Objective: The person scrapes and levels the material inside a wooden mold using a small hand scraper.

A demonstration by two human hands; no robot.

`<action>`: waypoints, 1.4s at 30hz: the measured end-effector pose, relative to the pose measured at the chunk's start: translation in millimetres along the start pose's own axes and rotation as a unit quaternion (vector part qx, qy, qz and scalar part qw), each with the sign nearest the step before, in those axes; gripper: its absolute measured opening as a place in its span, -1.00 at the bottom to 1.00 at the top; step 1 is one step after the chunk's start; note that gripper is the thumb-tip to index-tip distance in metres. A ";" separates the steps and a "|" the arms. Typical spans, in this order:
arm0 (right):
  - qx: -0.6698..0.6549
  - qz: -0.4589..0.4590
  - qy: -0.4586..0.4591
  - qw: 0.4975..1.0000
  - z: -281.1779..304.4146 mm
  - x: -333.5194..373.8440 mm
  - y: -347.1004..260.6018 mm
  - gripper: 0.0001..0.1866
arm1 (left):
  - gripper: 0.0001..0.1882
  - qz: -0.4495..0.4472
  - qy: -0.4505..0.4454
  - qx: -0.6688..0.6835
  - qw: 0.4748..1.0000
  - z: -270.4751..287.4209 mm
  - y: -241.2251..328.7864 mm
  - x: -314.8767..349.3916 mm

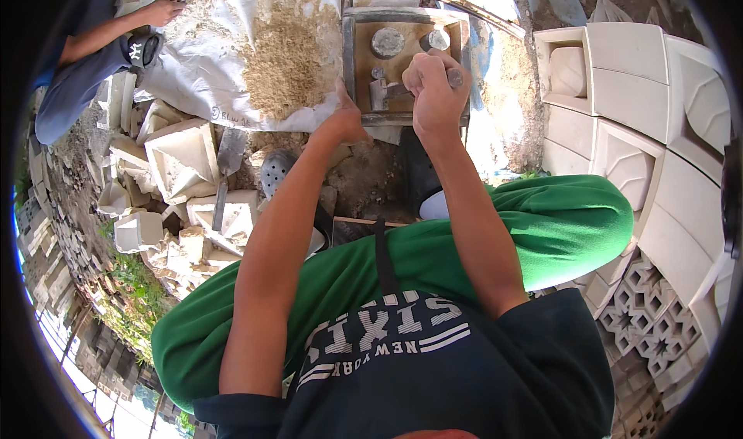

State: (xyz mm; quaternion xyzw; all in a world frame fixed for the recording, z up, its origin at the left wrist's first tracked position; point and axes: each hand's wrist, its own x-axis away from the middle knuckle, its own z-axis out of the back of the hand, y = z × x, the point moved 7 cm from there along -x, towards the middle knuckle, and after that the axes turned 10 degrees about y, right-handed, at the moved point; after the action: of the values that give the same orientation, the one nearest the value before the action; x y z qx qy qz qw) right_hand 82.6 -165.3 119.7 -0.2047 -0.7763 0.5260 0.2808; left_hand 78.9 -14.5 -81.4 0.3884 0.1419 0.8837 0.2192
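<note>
A square metal mould frame (350, 60) sits on the ground ahead of me, with round and blocky metal inserts (387, 42) inside and sandy mix around them. My left hand (348, 118) presses against the frame's near left corner. My right hand (435, 91) is closed around a small grey tool handle (455, 76) over the frame's right half. My forearms reach out over my green trousers.
A white sheet with a heap of sandy mix (290, 52) lies left of the frame. Another person's hand (162, 10) rests on its far left corner. Broken white castings (182, 160) and a trowel (228, 157) lie at left. Stacked white moulded blocks (635, 91) stand at right.
</note>
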 end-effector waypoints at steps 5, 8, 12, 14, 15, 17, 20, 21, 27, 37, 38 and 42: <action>0.018 -0.021 0.005 1.000 4.6 2.0 30.0 -0.64 | 0.54 0.020 -0.048 0.055 0.997 -4.2 2.7 1.3; 0.017 0.001 -0.002 1.000 -13.3 8.4 3.3 -0.65 | 0.54 0.035 -0.076 0.043 0.996 -5.6 -4.4 3.9; 0.006 -0.001 0.004 1.000 1.7 6.3 7.4 -0.65 | 0.45 -0.016 -0.032 0.084 0.996 5.4 11.7 8.6; 0.011 -0.017 0.017 1.000 -3.0 4.1 14.5 -0.66 | 0.42 -0.048 0.000 0.030 0.998 5.6 10.8 10.1; 0.011 -0.039 0.022 0.999 -6.0 4.9 17.9 -0.67 | 0.39 -0.072 0.036 -0.023 0.996 9.8 9.6 10.4; 0.002 -0.035 0.037 0.999 -1.3 5.3 12.0 -0.70 | 0.39 -0.061 -0.010 -0.007 0.998 4.8 4.1 6.0; -0.007 0.022 0.028 0.999 10.0 3.1 10.3 -0.70 | 0.41 -0.084 -0.059 0.025 0.994 2.2 14.6 4.7; -0.008 0.023 0.034 0.999 8.7 2.5 17.8 -0.70 | 0.41 -0.069 -0.047 0.043 0.996 0.3 4.4 2.4; -0.083 -0.060 0.027 0.994 -0.2 11.4 -11.2 -0.70 | 0.42 -0.068 0.002 0.077 0.995 -2.0 -0.8 0.2; -0.045 -0.027 0.035 0.998 13.2 1.7 2.6 -0.68 | 0.24 -0.028 -0.070 0.085 0.994 1.8 6.4 5.5; -0.047 -0.030 0.029 0.998 11.0 1.3 3.1 -0.68 | 0.22 -0.011 -0.080 0.099 0.992 0.0 1.5 5.8; -0.033 -0.033 0.015 0.999 7.0 -3.9 4.8 -0.69 | 0.22 -0.034 -0.010 0.030 0.999 6.9 3.1 4.8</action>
State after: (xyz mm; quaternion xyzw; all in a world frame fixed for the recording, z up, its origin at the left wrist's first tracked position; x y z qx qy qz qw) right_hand 81.1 -170.9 112.3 -0.1959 -0.7953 0.4876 0.3023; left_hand 80.3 -14.2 -72.5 0.3991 0.1794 0.8670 0.2383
